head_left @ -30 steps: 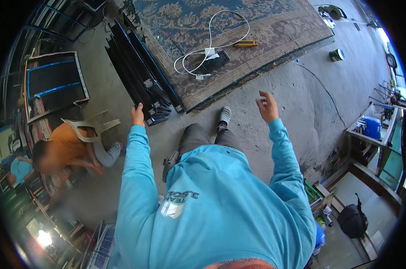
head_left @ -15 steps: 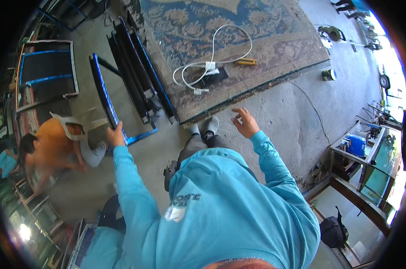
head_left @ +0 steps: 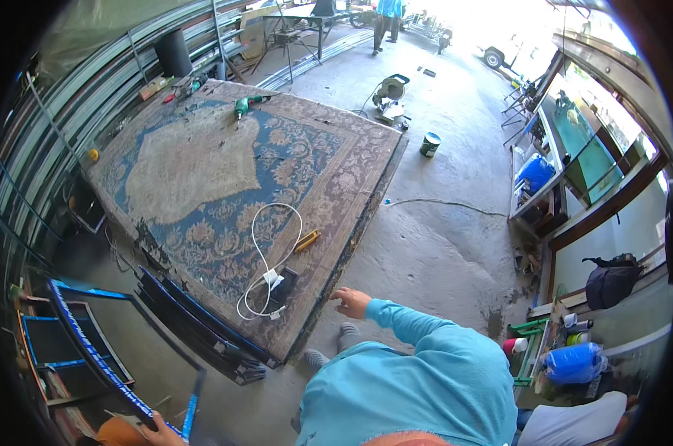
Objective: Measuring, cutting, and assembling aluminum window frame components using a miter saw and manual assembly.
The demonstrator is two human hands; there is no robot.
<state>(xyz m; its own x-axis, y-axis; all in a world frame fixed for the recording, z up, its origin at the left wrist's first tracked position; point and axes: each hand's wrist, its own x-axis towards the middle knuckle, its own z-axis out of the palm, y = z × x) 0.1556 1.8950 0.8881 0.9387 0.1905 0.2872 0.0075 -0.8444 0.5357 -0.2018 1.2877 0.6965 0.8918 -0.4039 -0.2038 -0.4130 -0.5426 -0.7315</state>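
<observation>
At the lower left my left hand [head_left: 160,431] grips the near end of a black rectangular frame [head_left: 102,366] edged with blue printed film. The frame is tilted, and the floor shows through its opening. My left forearm is out of view. My right hand [head_left: 351,303] holds nothing, its fingers partly stretched out by the near corner of a carpet-topped table [head_left: 318,301]. On that carpet, near the right hand, lie a white cable [head_left: 256,230] with a plug block and a yellow utility knife [head_left: 307,240].
Dark profiles with blue film [head_left: 203,316] lie along the table's left edge. A green drill [head_left: 241,109] rests on the carpet's far side. Beyond the table are a mitre saw [head_left: 390,95] and a paint can [head_left: 429,144]. A cord [head_left: 444,201] crosses the concrete floor. Metal bars line the left wall.
My view has swung up, showing more of the workshop. The frame, still in my left hand, has turned so its full rectangle shows. My right hand now appears beside the table corner.
</observation>
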